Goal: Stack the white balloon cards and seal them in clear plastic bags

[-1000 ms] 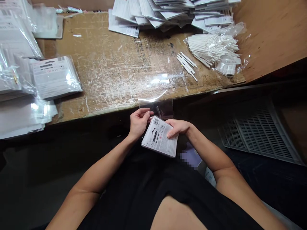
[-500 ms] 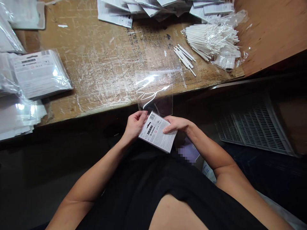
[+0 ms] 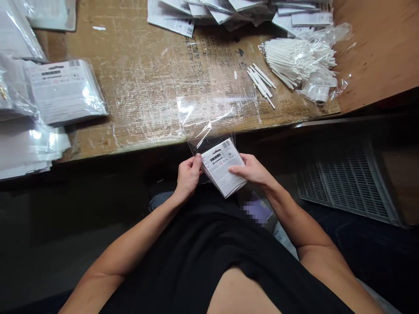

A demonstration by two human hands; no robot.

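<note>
With right hand (image 3: 257,169) clamped on the printed cards (image 3: 218,172) at frame centre and left hand (image 3: 189,175), thumb and fingers together, at their upper-left corner, holding them overlapping a clear bag (image 3: 206,115) across the lower edge of the surface (image 3: 140,83).

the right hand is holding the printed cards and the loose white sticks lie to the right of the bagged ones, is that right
Not quite: in the head view, the loose white sticks lie to the left of the bagged ones. The right hand is indeed holding the printed cards.
</note>
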